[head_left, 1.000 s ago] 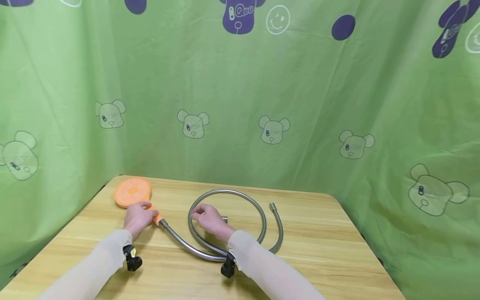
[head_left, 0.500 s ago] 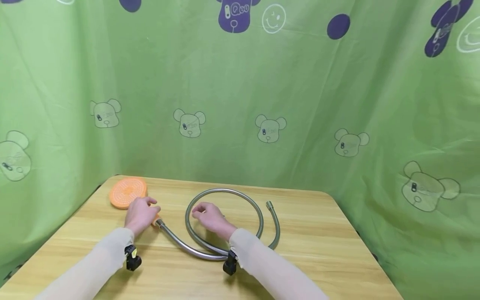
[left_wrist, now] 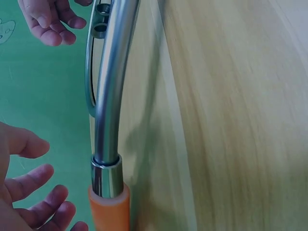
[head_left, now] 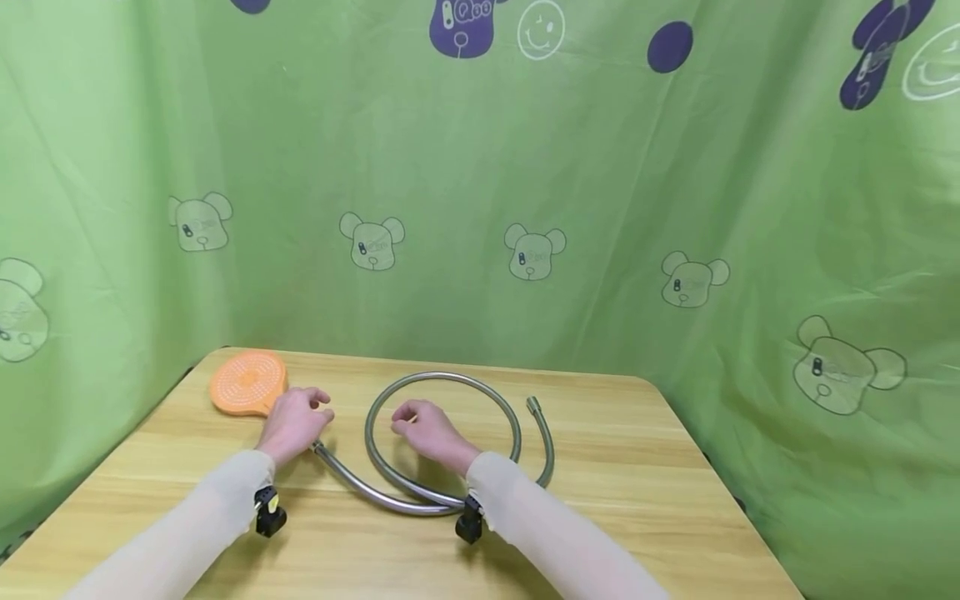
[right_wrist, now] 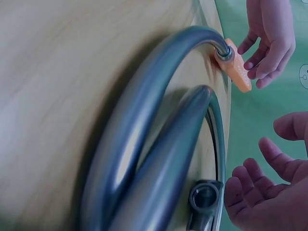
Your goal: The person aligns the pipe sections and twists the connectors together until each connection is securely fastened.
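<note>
Green cartoon-print curtain surrounds our wooden tabletop. We rest both forearms on it. Our left hand hovers over the orange shower head's handle, grip loose, fingers spread, holding nothing. Our right hand hangs inside the coiled metal hose, fingers relaxed, grip also empty.

An orange shower head lies flat on the table, its silver hose coiled beside it.
</note>
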Tool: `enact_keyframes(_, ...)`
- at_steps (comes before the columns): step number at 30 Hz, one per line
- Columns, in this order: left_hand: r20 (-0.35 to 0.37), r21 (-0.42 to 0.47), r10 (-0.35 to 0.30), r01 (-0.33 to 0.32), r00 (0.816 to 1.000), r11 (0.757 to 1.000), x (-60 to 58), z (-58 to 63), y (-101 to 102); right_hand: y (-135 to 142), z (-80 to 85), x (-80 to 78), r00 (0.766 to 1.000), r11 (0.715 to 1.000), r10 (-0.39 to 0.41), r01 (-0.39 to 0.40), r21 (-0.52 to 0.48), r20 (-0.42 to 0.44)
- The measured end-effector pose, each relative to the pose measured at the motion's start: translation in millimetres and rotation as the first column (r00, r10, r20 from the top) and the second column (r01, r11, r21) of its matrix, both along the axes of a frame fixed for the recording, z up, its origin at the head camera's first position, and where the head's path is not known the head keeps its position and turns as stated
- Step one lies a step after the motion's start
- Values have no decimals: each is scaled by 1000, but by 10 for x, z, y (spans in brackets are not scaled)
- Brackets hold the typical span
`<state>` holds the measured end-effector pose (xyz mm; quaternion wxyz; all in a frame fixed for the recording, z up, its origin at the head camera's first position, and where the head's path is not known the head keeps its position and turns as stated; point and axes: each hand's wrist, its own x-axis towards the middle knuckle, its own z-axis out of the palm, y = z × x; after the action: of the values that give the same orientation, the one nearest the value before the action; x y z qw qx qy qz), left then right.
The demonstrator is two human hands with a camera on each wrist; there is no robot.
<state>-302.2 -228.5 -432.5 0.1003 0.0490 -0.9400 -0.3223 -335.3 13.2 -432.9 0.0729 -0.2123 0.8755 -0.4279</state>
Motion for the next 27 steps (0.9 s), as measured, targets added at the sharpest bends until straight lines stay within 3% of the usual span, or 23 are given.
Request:
enact_keyframes(20,18,-3,-118,118,993,993,-29,33,183,467,89,-44,991,999,6,1,52,-131)
enact_keyframes(27,7,-3,-162,162,987,987,-68,54,306,624,138,-52,990,998,-7,16,62,-139)
